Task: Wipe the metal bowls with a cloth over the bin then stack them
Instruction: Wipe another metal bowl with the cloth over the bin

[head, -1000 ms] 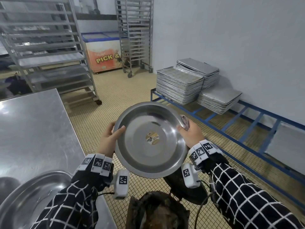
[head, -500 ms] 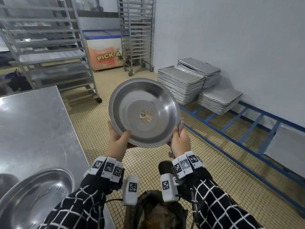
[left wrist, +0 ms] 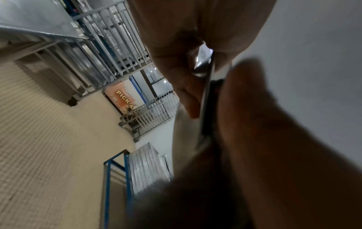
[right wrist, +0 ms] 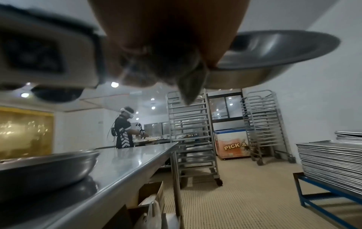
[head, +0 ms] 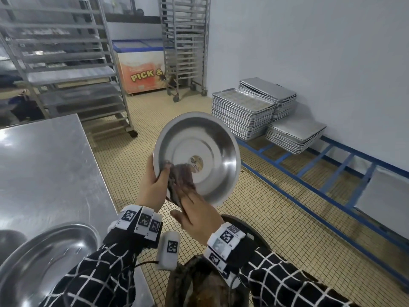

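I hold a round metal bowl (head: 205, 138) tilted up over the floor, its inside facing me and a sticker at its centre. My left hand (head: 156, 185) grips the lower left rim, thumb inside the bowl. My right hand (head: 190, 204) lies flat with straight fingers on a dark cloth (head: 180, 178), pressing it against the bowl's inner wall. In the left wrist view the rim (left wrist: 205, 100) runs edge-on between fingers and thumb. In the right wrist view the cloth (right wrist: 188, 80) hangs under the palm beside the bowl (right wrist: 274, 51). The dark bin (head: 252, 229) stands below my right wrist.
A second metal bowl (head: 44, 262) sits on the steel table (head: 44, 162) at my left. Stacks of baking trays (head: 243, 111) rest on a blue frame (head: 309, 189) along the right wall. Wheeled racks (head: 66, 74) and a chest freezer (head: 141, 69) stand behind. A person (right wrist: 125, 128) works far off.
My right hand left the bowl's rim and moved inside it with the cloth. The bowl shifted right and tilted more toward me, held by the left hand alone.
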Demonstrator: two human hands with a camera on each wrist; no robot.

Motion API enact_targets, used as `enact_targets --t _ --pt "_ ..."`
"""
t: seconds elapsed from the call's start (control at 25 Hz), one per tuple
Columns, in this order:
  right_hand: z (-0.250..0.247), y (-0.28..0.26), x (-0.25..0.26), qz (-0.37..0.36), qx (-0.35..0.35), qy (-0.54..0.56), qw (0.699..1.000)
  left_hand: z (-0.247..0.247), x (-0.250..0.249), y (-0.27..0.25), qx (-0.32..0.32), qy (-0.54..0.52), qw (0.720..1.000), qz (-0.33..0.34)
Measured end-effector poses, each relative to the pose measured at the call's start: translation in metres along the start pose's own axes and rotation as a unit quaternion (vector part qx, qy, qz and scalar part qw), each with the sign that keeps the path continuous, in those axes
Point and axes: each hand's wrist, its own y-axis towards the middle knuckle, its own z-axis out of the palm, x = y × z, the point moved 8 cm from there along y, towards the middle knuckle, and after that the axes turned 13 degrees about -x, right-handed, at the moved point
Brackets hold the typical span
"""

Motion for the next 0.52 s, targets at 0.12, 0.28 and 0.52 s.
enact_targets --t 0.12,0.28,0.52 --pt "-0.004 -0.003 -0.010 -0.030 0.005 -0.082 0.996 -0.007 -0.012 0.008 -0.003 -0.026 1.000 -0.002" --pt "-0.016 -0.008 -0.059 -0.005 -0.005 -0.216 0.976 -0.016 -0.012 0.013 -0.009 -0.025 1.000 0.006" --pt "-0.005 0.008 0.005 0.057 -0.081 0.013 0.995 0.000 -0.017 0.007 -0.010 -0.022 1.000 0.015"
